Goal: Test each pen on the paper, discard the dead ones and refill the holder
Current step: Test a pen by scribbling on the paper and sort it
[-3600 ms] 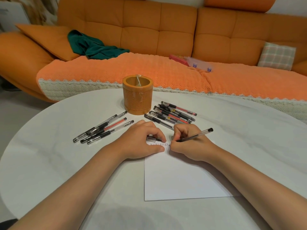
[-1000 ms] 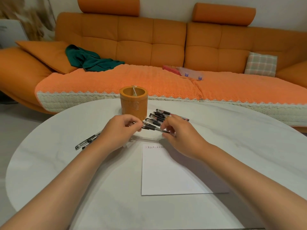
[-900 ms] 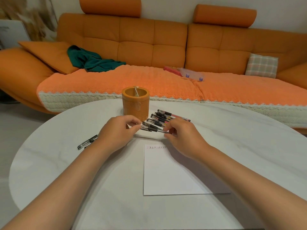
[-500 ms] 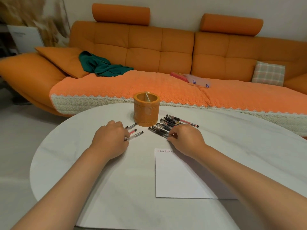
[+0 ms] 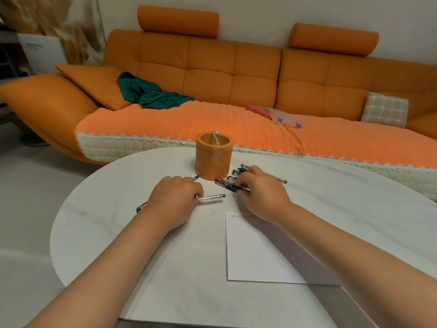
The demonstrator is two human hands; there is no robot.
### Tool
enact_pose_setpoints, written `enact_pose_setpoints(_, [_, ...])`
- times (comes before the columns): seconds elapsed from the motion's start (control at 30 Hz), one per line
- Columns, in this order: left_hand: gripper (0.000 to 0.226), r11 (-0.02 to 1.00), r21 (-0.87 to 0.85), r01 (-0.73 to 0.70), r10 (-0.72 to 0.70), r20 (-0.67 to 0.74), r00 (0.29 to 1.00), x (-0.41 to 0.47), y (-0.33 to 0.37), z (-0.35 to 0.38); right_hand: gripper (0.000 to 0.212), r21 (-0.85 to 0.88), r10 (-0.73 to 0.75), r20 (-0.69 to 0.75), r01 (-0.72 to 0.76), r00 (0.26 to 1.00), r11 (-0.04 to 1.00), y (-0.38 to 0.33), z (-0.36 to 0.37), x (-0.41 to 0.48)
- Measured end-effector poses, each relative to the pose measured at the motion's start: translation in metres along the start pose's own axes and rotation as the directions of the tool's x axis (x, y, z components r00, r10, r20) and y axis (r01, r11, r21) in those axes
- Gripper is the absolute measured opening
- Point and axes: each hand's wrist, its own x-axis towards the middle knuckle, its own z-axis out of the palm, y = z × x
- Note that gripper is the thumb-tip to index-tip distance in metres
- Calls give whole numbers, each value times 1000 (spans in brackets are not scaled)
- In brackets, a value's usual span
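An orange round pen holder (image 5: 214,156) stands on the white table (image 5: 113,223). Right of it lies a pile of several pens (image 5: 230,181). My right hand (image 5: 262,191) lies over this pile, its curled fingertips closed on the pens. My left hand (image 5: 175,201) covers a second group of pens left of the holder, fingers curled over them. One clear pen (image 5: 210,197) sticks out from under its fingers, and a pen end (image 5: 141,207) shows at the wrist. The white paper (image 5: 260,254) lies under my right forearm, with a short row of test marks (image 5: 241,216) along its top edge.
An orange sofa (image 5: 212,74) runs close behind the table, with a green cloth (image 5: 151,93), a checked cushion (image 5: 384,110) and small packets (image 5: 276,114) on it. The table's rounded left edge (image 5: 53,233) drops to the pale floor.
I wrote on the paper earlier, then held a pen between both hands. Since then my left hand has gone down onto the left pens and my right hand onto the pile.
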Motion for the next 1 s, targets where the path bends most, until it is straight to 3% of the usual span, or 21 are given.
enact_pose_setpoints(0.13, [20, 983, -170, -61, 56, -35, 998, 2, 16, -2, 37, 174, -145, 5, 142, 989, 974, -9, -10, -12])
enact_pose_setpoints(0.37, [16, 872, -474, -123, 111, -54, 992, 8, 44, 10, 19, 289, -139, 66, 114, 988, 951, 9, -18, -33])
enact_pose_setpoints(0.47, [26, 902, -429, -56, 69, 13, 998, 11, 47, 14, 13, 297, -55, 59, 35, 997, 954, 30, -20, -42])
enact_pose_setpoints(0.6, [13, 934, -354, -53, 47, -24, 999, 16, 51, 21, 13, 227, 1, 30, -8, 1000, 974, 53, -19, -51])
enact_pose_setpoints(0.83, [18, 916, -395, -72, 38, -94, 995, 18, 71, 26, 23, 189, -110, 40, 100, 993, 977, 56, -18, -51])
enact_pose_setpoints(1.0, [12, 814, -571, -105, 34, -134, 990, 19, 80, 29, 22, 131, -239, 68, 229, 969, 965, 50, -19, -52])
